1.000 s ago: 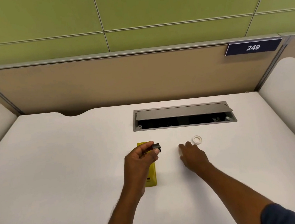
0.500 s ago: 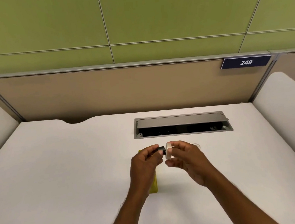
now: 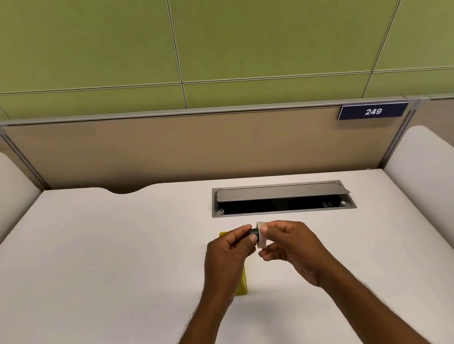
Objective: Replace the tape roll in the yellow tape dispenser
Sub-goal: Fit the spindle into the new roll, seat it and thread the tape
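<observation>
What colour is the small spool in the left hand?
Black or dark grey spool, pinched by the left hand; only the head view shows it.

Two bare hands, two bare forearms

The left hand (image 3: 227, 256) and the right hand (image 3: 294, 249) are uncovered, and so are the left forearm (image 3: 198, 330) and the right forearm (image 3: 360, 306) (bare along all that shows, down to the frame's edge at 6 o'clock). Fine hair fringes the outer side of the left forearm, toward 7 o'clock. The thumbnails are cut short. Knuckles and faint tendon lines mark the back of the right hand, and a crease lies at each wrist.
</observation>
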